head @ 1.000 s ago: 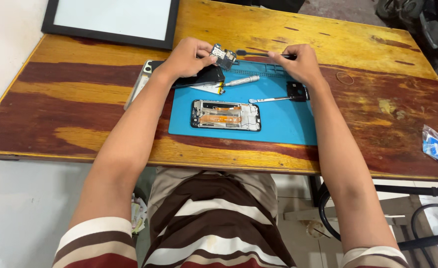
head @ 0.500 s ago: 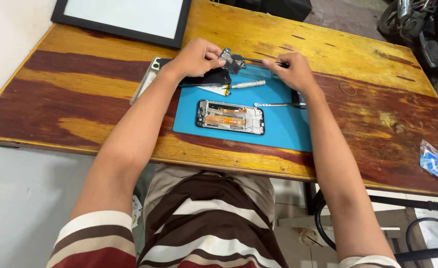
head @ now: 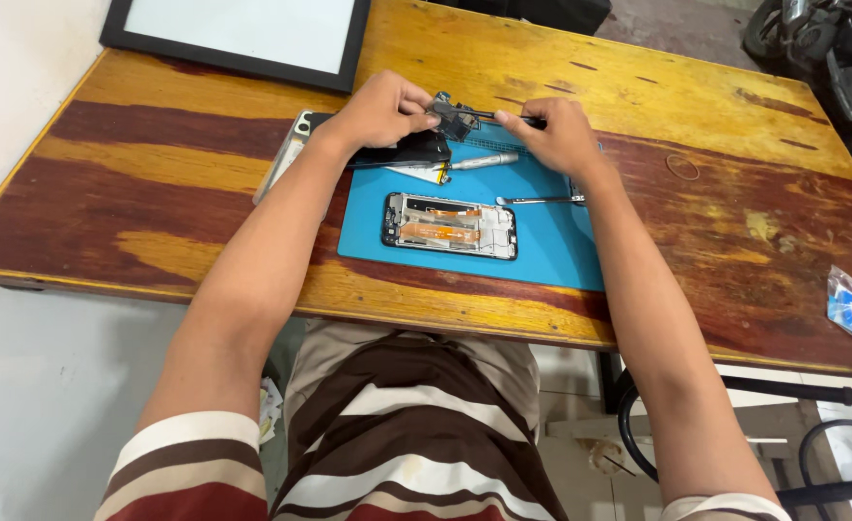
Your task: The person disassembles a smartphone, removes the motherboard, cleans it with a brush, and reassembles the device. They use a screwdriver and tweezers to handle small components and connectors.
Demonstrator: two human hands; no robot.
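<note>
We hold a small dark circuit part (head: pixel 453 118) above the far edge of the blue mat (head: pixel 551 251), pinched in the grip of our left hand (head: pixel 379 111), whose fingers are closed on its left side. Our right hand (head: pixel 563 135) sits at three o'clock from the part, its grip closed around a thin dark tool (head: pixel 508 117) whose tip reaches the part. At six o'clock from the part, on the mat, lies an opened phone (head: pixel 450 225) with orange flex cables showing. A silver screwdriver (head: pixel 479 161) and metal tweezers (head: pixel 539 201) lie between. At eleven o'clock on the wooden surface (head: pixel 156 183) rests a black-framed panel (head: pixel 238 34).
</note>
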